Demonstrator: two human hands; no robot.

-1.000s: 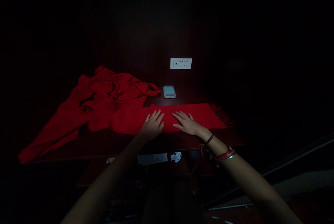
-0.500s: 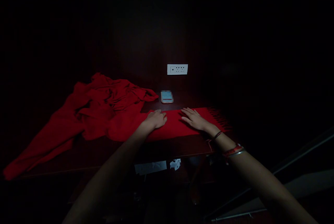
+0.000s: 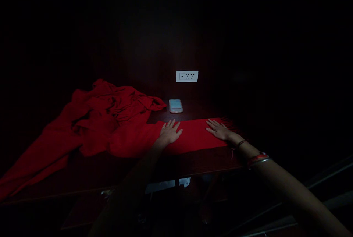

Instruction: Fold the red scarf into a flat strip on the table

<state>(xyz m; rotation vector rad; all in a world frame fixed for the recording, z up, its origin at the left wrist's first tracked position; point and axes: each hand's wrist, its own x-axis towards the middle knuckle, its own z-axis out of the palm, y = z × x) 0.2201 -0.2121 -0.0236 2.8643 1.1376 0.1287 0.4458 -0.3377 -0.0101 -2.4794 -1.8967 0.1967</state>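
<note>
A red scarf (image 3: 193,135) with a fringe at its right end lies on a dark wooden desk (image 3: 204,161). Its right part is spread flat, while the left part is a crumpled heap. My left hand (image 3: 170,133) rests on the flat part with its fingers spread. Near the fringed end, my right hand (image 3: 219,130) lies palm down on the cloth, fingers stretched out. Some of the fringe is lost in the dark. Neither hand grips anything.
Behind the scarf lies a small phone-like thing (image 3: 175,105), its face blurred out. A white power socket (image 3: 187,76) is on the back wall. Pale paper-like scraps (image 3: 162,186) show below the desk's front edge. The surroundings are very dark.
My right hand has slid to the right along the scarf toward the fringe. My left hand has shifted slightly right, its fingers now more spread. The view has moved a little.
</note>
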